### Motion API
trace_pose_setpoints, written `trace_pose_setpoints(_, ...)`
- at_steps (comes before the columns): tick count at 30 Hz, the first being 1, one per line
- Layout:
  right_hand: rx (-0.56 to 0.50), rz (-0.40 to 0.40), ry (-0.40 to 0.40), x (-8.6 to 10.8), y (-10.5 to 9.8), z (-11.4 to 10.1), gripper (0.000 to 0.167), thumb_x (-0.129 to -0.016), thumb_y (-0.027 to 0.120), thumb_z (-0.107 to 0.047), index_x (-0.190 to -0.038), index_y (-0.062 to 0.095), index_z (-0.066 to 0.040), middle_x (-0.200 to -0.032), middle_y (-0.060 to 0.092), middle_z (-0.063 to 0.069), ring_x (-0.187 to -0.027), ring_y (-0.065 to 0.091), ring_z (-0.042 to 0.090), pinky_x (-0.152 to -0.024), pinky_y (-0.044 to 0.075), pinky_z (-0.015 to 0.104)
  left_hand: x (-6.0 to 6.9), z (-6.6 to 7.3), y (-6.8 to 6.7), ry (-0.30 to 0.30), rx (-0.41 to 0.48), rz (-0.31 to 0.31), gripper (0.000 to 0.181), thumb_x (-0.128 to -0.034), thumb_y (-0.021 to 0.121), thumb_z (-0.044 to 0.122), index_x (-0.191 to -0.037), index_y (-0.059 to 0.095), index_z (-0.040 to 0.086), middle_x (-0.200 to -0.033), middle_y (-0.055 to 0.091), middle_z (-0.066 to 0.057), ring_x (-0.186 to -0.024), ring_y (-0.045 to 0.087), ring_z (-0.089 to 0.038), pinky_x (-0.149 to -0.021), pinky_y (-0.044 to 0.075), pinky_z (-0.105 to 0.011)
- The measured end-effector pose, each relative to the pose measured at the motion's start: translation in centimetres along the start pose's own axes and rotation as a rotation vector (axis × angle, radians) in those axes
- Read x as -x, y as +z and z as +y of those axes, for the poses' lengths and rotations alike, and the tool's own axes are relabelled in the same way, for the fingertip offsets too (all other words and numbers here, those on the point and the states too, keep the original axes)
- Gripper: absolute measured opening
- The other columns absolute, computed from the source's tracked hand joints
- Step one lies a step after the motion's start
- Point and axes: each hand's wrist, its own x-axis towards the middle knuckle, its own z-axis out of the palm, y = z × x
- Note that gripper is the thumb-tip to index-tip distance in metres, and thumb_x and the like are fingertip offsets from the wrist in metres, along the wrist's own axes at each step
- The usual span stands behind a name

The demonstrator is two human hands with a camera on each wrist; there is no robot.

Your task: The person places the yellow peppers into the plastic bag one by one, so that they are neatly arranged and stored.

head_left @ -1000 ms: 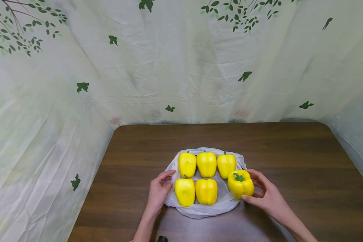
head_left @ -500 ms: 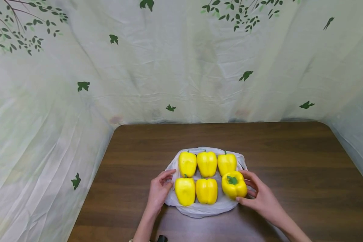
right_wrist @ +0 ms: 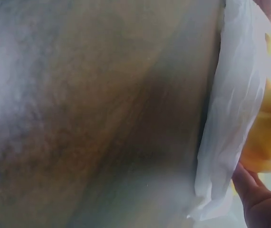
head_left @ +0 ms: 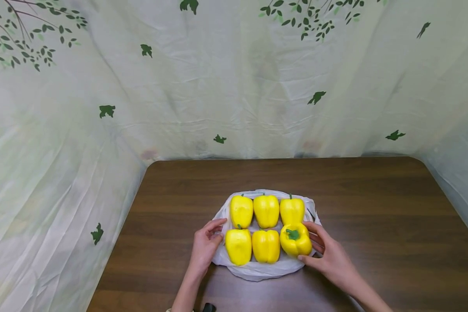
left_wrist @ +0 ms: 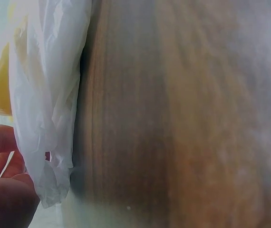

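Observation:
My right hand (head_left: 333,258) grips a yellow bell pepper (head_left: 302,245) by its right side, with its green stem facing up towards the head camera. It is at the right end of the near row, over a white plastic bag (head_left: 257,274). Whether it touches the bag is hard to tell. At the bag's left edge, my left hand (head_left: 206,247) holds the plastic between thumb and fingers; in the left wrist view the bag's wall (left_wrist: 50,95) partly hides the fingertips. Several other yellow bell peppers (head_left: 266,246) lie in two rows on the bag, stems pointing away.
A brown wooden table (head_left: 179,186) carries the bag near its front side. Behind and beside it hangs a pale curtain (head_left: 234,86) with green leaf prints. A small black object (head_left: 209,307) shows at the bottom edge, next to the left forearm.
My right hand has moved left with the bell pepper, from the bag's right edge to the end of the near row. The left hand has stayed in place.

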Motion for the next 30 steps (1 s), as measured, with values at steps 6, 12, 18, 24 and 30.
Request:
trace_pose_setpoints(6,0.058,-0.002,0.049,-0.2,0.4,-0.1,0.082,-0.07,0.088,-0.009,-0.14,0.045,-0.013,-0.143,0.047,0.013,-0.124,0.054,0.035,-0.096,0.046,0.037,-0.9,-2.6,0.1,0.007,0.023,0.017,0.038,-0.0828,0.055,-0.018,-0.117,0.068,-0.007,-0.114,0.064,-0.022,-0.099,0.057,-0.037,-0.079,0.051,-0.022)
trace_pose_setpoints(12,0.133,-0.009,0.078,-0.4,0.4,-0.3,0.082,-0.071,0.088,-0.014,-0.139,0.044,-0.013,-0.141,0.049,0.011,-0.12,0.056,0.032,-0.095,0.049,0.041,-1.1,-3.7,0.1,0.015,0.024,0.031,0.039,-0.0833,0.057,-0.016,-0.117,0.07,-0.002,-0.114,0.065,-0.017,-0.099,0.058,-0.033,-0.08,0.051,-0.021)
trace_pose_setpoints(18,0.129,-0.025,0.044,-0.1,0.2,-0.3,0.076,-0.076,0.085,-0.024,-0.14,0.045,-0.021,-0.141,0.047,0.006,-0.119,0.055,0.032,-0.092,0.051,0.043,-0.7,-1.9,0.2,-0.009,0.008,0.019,0.037,-0.0832,0.056,-0.017,-0.117,0.067,-0.007,-0.115,0.064,-0.023,-0.101,0.056,-0.039,-0.08,0.051,-0.022)
trace_pose_setpoints(24,0.133,-0.002,-0.035,-0.3,0.0,-0.4,0.064,-0.076,0.086,-0.026,-0.131,0.054,-0.025,-0.132,0.052,0.0,-0.111,0.056,0.026,-0.087,0.054,0.039,0.1,0.3,0.2,-0.006,-0.016,0.01,0.037,-0.0836,0.055,-0.017,-0.118,0.066,-0.009,-0.116,0.063,-0.025,-0.101,0.056,-0.04,-0.082,0.051,-0.024)
trace_pose_setpoints(30,0.16,-0.019,0.003,-0.9,-0.3,-0.8,0.063,-0.076,0.085,-0.033,-0.131,0.057,-0.021,-0.131,0.056,0.003,-0.108,0.06,0.025,-0.084,0.055,0.035,0.1,0.3,0.2,-0.008,-0.014,0.009,0.037,-0.0832,0.055,-0.017,-0.118,0.066,-0.009,-0.116,0.063,-0.026,-0.101,0.056,-0.042,-0.081,0.051,-0.023)
